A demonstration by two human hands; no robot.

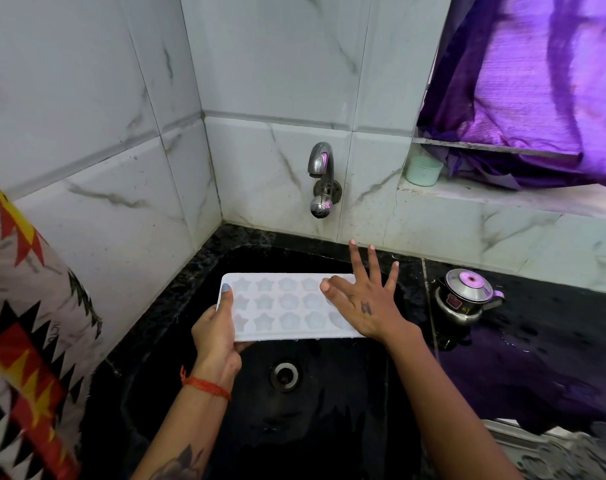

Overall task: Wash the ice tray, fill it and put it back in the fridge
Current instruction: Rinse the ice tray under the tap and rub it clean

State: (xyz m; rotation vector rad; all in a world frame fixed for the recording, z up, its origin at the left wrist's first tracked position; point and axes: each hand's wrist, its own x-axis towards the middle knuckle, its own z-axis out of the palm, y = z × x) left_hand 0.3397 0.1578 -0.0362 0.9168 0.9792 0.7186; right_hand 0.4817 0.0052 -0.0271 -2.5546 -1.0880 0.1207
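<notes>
left hand: my thumb on top, fingers under – gripping the ice tray's left end
right hand: fingers spread, flat on its right end
ice tray: level over the black sink – below the tap

White ice tray — star and round moulds facing up, held level above black sink

ice tray right end hidden under right hand, patterned cloth cut off left

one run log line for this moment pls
left hand grips white plastic ice tray | right hand spread over tray | above black sink | steel tap dry
</notes>
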